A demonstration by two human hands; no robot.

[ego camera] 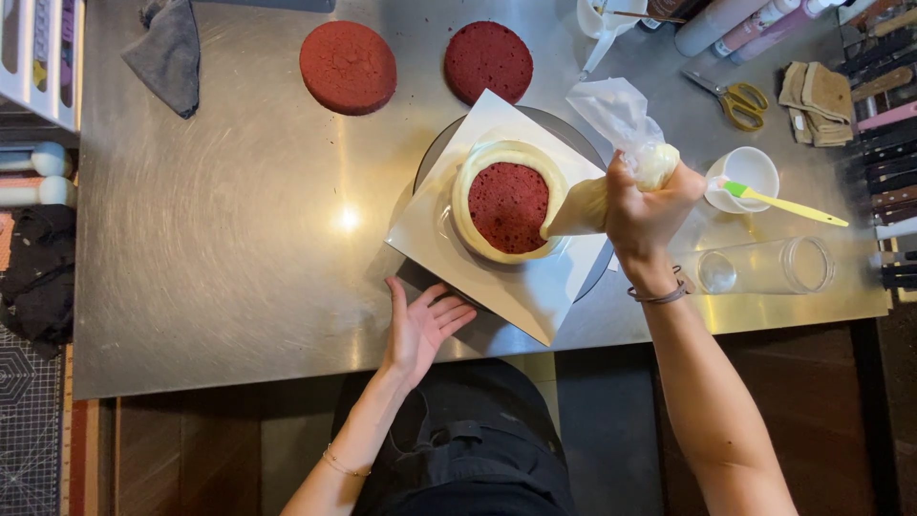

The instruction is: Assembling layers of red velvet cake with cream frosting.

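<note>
A dark red cake layer is ringed with pale cream frosting on a white square board. Two more red layers are seen on the brushed grey steel worktop. Yellow-handled scissors are seen.

3 red cakes, 1 piping bag, 1 scissors, 1 glass jar, 1 brush, 1 white cup.
</note>
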